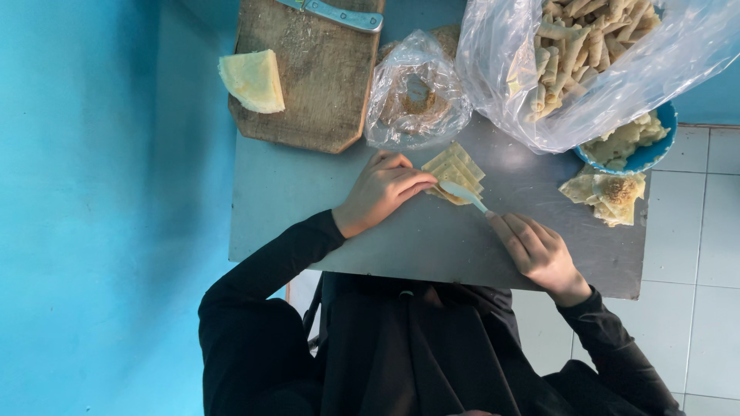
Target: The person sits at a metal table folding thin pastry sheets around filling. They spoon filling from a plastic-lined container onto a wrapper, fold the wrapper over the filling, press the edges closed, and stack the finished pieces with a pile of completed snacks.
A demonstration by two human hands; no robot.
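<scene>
A small stack of pale yellow pastry sheets lies on the grey table. My left hand rests on the table with its fingertips pressing the left edge of the stack. My right hand grips the handle of a pale light-blue spoon, and the spoon's tip lies on the sheets. Both arms wear black sleeves.
A wooden board at the back left carries a knife and a wedge of stacked sheets. Beside it sit a small plastic bag of brown filling, a large bag of rolled pastries, a blue bowl and folded pastries.
</scene>
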